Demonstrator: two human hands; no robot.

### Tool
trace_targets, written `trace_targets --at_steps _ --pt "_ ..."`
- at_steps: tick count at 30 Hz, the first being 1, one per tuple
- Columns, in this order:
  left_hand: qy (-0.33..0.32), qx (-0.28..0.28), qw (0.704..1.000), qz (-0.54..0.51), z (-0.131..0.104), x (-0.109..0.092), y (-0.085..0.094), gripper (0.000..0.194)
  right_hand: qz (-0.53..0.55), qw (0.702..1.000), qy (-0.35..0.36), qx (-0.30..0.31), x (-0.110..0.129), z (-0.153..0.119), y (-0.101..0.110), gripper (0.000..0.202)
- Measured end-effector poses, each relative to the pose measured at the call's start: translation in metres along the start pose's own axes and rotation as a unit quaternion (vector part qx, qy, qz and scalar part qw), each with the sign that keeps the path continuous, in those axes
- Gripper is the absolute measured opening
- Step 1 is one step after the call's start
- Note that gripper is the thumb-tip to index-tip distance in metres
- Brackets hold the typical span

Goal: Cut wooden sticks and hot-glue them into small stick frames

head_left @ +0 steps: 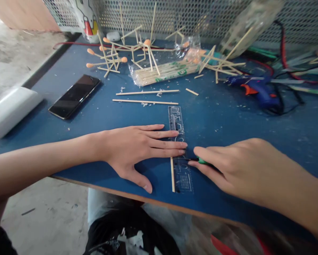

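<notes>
My left hand point(137, 145) lies flat with its fingers spread, the fingertips pressing on a clear plastic ruler point(185, 179). A thin wooden stick point(173, 175) runs along the ruler's left edge, partly hidden under those fingers. In my right hand point(235, 163) a green utility knife point(201, 160) is pinched, its dark narrow tip pointing left over the ruler, just below my left fingers. Most of the knife is hidden in the hand. Beyond the ruler lie two more wooden sticks point(148, 92) with pale shavings beside them.
A phone point(75, 95) and a white case point(14, 111) lie at left. Behind are a packet of sticks point(165, 72), stick structures with orange tips point(109, 60), and a bottle point(87, 21). A blue glue gun point(262, 92) with cables sits at right. The table's edge point(148, 202) is close.
</notes>
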State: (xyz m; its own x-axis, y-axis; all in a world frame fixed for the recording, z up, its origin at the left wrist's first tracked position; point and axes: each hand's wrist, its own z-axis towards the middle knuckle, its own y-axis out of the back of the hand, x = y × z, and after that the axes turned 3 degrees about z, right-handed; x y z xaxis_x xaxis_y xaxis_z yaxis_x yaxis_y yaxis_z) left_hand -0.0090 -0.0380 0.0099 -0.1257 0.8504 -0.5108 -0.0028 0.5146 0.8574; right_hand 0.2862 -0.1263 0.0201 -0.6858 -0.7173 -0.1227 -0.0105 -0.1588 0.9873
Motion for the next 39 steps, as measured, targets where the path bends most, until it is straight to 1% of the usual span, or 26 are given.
trace_targets --at_steps 4,8,10,13,17,19,21,23,25,29,31,32,36,37,39 --pt "0.007 -0.001 1.000 0.014 0.000 -0.003 -0.002 0.101 -0.001 1.000 0.000 0.000 0.003 0.002 -0.001 0.045" --pt "0.020 -0.003 1.000 0.020 -0.001 -0.005 -0.003 0.102 -0.014 0.999 -0.003 -0.031 0.012 0.005 0.000 0.042" --pt "0.020 -0.001 0.999 0.026 -0.001 -0.006 -0.004 0.103 -0.003 1.000 -0.011 -0.019 0.013 0.005 0.002 0.042" --pt "0.022 0.001 0.999 0.033 0.000 -0.007 -0.004 0.103 0.005 1.000 -0.022 0.021 0.009 0.002 0.005 0.043" --pt "0.020 0.000 0.999 0.037 0.000 -0.007 -0.004 0.102 -0.012 0.999 -0.012 0.041 0.003 0.001 0.006 0.035" --pt "0.013 -0.001 0.999 0.040 0.000 -0.006 -0.005 0.101 -0.030 0.999 0.002 0.028 0.002 0.002 0.004 0.034" --pt "0.009 -0.005 0.999 0.041 0.000 -0.006 -0.005 0.101 -0.044 0.999 0.014 0.003 0.003 0.004 0.001 0.036" --pt "0.013 -0.004 0.999 0.041 0.000 -0.006 -0.005 0.101 -0.042 0.999 0.018 -0.014 0.004 0.007 0.000 0.036" --pt "0.016 0.000 0.999 0.040 0.000 -0.006 -0.005 0.102 -0.026 1.000 0.014 -0.002 0.004 0.007 0.000 0.035" --pt "0.010 -0.008 0.999 0.037 0.000 -0.006 -0.004 0.101 0.023 0.998 -0.019 0.064 -0.003 0.004 0.005 0.031" --pt "0.008 -0.007 0.999 0.039 0.000 -0.006 -0.004 0.101 0.032 0.996 -0.024 0.077 -0.006 0.003 0.005 0.031" --pt "0.008 -0.004 0.999 0.041 0.000 -0.006 -0.004 0.101 0.030 0.997 -0.019 0.071 -0.006 0.003 0.005 0.032" --pt "0.008 -0.002 0.999 0.042 0.000 -0.006 -0.003 0.100 -0.009 1.000 0.012 0.011 0.003 0.007 0.000 0.035" --pt "0.008 -0.002 0.999 0.041 0.000 -0.006 -0.003 0.100 -0.016 1.000 0.013 0.005 0.006 0.009 -0.001 0.034" --pt "0.008 0.001 0.999 0.042 0.000 -0.006 -0.003 0.100 -0.012 1.000 0.006 0.012 0.008 0.010 -0.002 0.031"
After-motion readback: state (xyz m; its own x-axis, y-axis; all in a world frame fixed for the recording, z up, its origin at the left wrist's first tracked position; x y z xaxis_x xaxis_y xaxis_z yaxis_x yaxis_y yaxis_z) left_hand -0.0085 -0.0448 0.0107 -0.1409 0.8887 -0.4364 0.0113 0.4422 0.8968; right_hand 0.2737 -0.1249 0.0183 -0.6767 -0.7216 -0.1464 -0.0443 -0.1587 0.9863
